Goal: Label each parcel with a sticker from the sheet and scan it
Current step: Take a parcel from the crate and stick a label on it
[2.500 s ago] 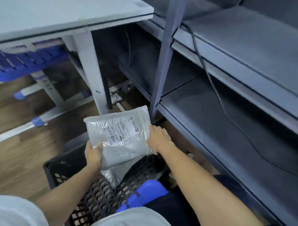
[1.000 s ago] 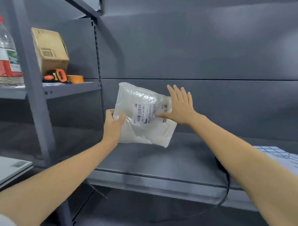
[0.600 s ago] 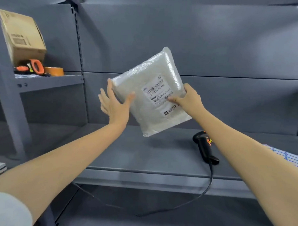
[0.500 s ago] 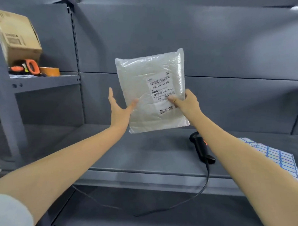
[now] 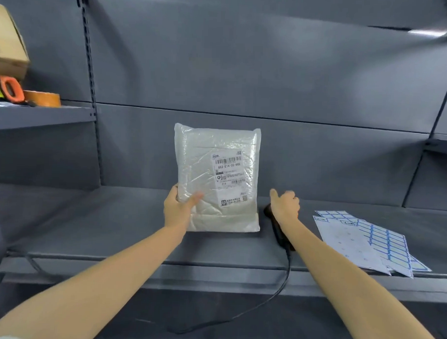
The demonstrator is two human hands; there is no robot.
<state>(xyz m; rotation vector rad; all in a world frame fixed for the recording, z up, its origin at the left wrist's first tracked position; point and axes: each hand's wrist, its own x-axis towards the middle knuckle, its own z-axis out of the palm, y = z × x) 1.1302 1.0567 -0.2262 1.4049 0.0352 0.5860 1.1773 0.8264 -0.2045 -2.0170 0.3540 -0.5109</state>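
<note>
A white plastic parcel (image 5: 207,168) with a printed barcode label (image 5: 228,173) stands upright on the grey shelf (image 5: 101,223). My left hand (image 5: 176,209) grips its lower left edge. My right hand (image 5: 284,205) is off the parcel and curled over the head of the black barcode scanner (image 5: 281,234), which lies on the shelf just right of the parcel; whether the fingers grip it I cannot tell. Sticker sheets (image 5: 367,240) with blue-bordered labels lie on the shelf at the right.
The scanner's black cable (image 5: 276,295) hangs over the shelf's front edge and runs down to the left. On a higher shelf at the left are a cardboard box (image 5: 7,42), an orange tool (image 5: 8,89) and a roll of tape (image 5: 43,98). Grey back panels close the rear.
The parcel came down from mid-air and now stands on the shelf. My right hand let go of it and moved right and down onto the scanner. My left hand holds the parcel's lower left.
</note>
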